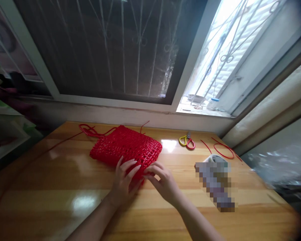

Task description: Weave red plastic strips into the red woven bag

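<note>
A red woven bag (126,144) lies on its side on the wooden table, its openwork mesh facing up and its cord handles trailing off to the far left. My left hand (124,177) grips the bag's near edge, fingers over the top and thumb low against it. At the near right corner, my right hand (162,179) is closed in a pinch, thumb and fingertips together on the weave. Whether a single strand is between those fingertips is too small to tell.
Scissors (187,141) with one yellow and one red handle lie behind the bag to the right. Loose red cord (227,155) curls near the right edge. A white roll (217,158) stands beside a blurred-out item (216,187). The window wall (115,112) borders the table's far side.
</note>
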`<state>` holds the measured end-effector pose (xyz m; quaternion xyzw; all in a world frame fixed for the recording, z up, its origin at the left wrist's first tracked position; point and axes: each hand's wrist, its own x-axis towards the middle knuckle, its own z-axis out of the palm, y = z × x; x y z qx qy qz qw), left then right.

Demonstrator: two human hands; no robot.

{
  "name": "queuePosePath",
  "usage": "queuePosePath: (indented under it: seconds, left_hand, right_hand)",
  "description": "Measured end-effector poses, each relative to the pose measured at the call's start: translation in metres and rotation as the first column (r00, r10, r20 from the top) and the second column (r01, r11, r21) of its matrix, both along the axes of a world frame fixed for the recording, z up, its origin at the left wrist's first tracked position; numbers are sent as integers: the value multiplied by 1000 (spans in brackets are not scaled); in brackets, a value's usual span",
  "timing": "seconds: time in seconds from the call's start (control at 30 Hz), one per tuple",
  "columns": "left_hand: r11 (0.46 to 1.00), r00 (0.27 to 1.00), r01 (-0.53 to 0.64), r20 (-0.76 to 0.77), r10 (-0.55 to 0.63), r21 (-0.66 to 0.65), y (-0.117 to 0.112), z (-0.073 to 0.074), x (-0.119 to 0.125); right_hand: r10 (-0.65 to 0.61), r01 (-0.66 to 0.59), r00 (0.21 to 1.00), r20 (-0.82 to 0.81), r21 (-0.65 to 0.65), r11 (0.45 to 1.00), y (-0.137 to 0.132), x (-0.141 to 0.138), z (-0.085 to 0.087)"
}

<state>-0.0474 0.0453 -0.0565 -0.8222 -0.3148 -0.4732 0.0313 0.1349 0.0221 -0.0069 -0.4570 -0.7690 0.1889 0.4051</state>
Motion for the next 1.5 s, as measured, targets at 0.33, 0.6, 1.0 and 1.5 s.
queuePosePath:
  seconds: [0.33,0.6,1.0,1.5]
  left_hand:
    - [1000,1000,-4,-15,3,-20,-3,3,6]
    - [995,997,-30,-76,22,-100,-2,2,4]
    - [998,995,51,-86,-54,-35,-4,-1,3]
    - [999,999,12,-46,-13,-39,-3,-1,4]
  right_hand:
    - [47,-61,716,-697,4,998,-25,5,38]
    - [-213,-245,664,-716,-477,844,-4,-9,8]
    - [5,-373,901,-434,-769,519,-4,5,-14]
    - [81,-77,997,4,-279,957,6,10,-36]
